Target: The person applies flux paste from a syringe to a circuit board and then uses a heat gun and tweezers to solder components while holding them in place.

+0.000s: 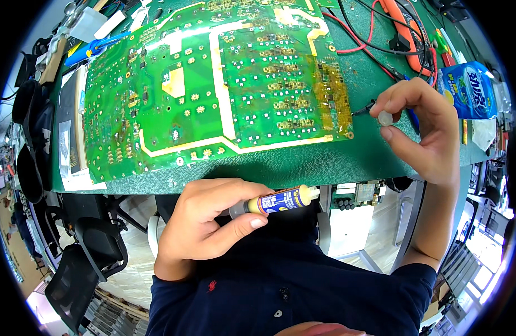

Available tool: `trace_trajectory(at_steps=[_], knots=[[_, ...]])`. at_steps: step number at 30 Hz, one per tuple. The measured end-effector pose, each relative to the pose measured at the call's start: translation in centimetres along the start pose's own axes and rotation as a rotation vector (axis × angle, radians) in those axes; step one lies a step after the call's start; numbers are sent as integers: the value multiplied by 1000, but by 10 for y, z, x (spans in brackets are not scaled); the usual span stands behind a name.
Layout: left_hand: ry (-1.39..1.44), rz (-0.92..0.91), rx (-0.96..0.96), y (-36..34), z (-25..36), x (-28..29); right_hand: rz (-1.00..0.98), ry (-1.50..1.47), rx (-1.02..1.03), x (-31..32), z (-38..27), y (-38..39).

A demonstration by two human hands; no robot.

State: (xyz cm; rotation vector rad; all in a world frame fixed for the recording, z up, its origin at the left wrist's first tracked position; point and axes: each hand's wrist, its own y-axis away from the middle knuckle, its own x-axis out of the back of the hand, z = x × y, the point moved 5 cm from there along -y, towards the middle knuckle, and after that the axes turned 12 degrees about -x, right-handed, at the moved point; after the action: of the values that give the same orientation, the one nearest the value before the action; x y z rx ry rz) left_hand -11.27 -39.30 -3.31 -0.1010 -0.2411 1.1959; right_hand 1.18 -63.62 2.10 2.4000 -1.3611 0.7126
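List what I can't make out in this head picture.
In the head view:
Cream tube: gripped part hidden by the left hand.
Large green circuit board: far edge cut off by the picture's top.
Its tiny components: too small to identify.
Smaller circuit board: far part hidden by the tabletop.

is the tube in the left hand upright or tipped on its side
Tipped on its side: the left hand holds the blue-labelled tube lengthwise across the view, its pale nozzle end pointing right.
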Motion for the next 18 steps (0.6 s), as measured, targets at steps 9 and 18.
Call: trace_trajectory(at_steps=[9, 18], knots=[[-6, 34, 16, -1, 0, 0, -140, 450, -123, 5, 9, 3], [201, 216, -57, 6, 6, -7, -10, 665, -232, 19, 9, 16]])
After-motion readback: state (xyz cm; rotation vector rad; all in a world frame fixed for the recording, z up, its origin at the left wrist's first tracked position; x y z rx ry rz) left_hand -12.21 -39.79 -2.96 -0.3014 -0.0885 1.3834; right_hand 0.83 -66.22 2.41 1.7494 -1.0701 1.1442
